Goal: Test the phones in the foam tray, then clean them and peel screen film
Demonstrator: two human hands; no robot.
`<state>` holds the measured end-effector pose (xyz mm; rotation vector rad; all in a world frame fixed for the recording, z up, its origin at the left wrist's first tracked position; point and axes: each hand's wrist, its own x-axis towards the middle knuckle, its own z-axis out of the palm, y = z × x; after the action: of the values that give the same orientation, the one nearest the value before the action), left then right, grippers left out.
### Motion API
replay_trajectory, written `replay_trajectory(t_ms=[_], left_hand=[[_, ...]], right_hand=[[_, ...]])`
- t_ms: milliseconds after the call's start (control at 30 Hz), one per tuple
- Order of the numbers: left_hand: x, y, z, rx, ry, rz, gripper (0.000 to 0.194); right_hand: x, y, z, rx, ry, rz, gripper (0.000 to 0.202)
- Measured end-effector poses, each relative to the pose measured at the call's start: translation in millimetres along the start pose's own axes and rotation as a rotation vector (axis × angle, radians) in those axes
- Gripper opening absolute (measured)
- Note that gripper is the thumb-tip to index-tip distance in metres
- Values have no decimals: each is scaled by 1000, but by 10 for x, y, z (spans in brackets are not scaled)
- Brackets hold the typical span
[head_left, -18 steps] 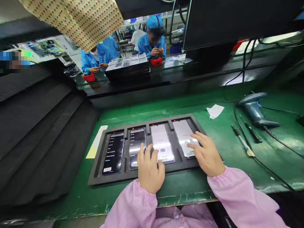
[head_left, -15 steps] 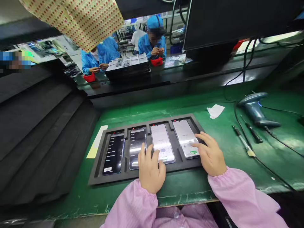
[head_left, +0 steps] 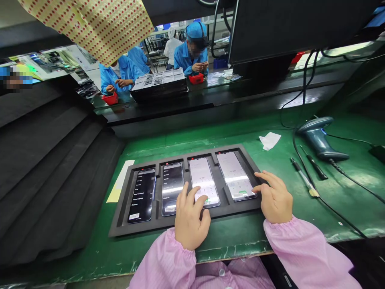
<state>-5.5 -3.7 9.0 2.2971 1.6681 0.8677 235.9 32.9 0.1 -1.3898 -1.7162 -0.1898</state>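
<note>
A black foam tray (head_left: 113, 226) holds several smartphones side by side, each in its own recess. The leftmost phone (head_left: 141, 192) and the phone beside it (head_left: 173, 180) display a dark menu list. White keypad screens show on the third phone (head_left: 202, 172) and the rightmost phone (head_left: 233, 172). My left hand (head_left: 192, 220) hovers over the lower part of the third phone, fingers spread; whether a fingertip touches the glass I cannot tell. At the tray's right end is my right hand (head_left: 276, 200), fingers apart, its fingertips near the rightmost phone's lower right corner. It holds nothing.
On the right of the green bench lie a barcode scanner (head_left: 320, 138), a pen (head_left: 300, 174), a dark slim tool (head_left: 315, 166), cables and a paper scrap (head_left: 270, 141). Black foam sheets (head_left: 51, 172) lean at left. Co-workers (head_left: 192, 52) sit beyond the bench.
My right hand has drawn back rightward from the rightmost phone's screen to its edge. Over the third phone, my left fingers have shifted slightly. Both keypad screens look different. The view has shifted a little.
</note>
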Motion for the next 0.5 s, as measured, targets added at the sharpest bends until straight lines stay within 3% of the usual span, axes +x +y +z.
replay_trajectory(t_ms=[200,500], left_hand=[[47,62,-3,33,-146,21,34],[81,63,5,75,-164,11,34]], right_hand=[[2,5,3,-64,-130,-74,42],[5,-20,14,-117,-169,-36,40]])
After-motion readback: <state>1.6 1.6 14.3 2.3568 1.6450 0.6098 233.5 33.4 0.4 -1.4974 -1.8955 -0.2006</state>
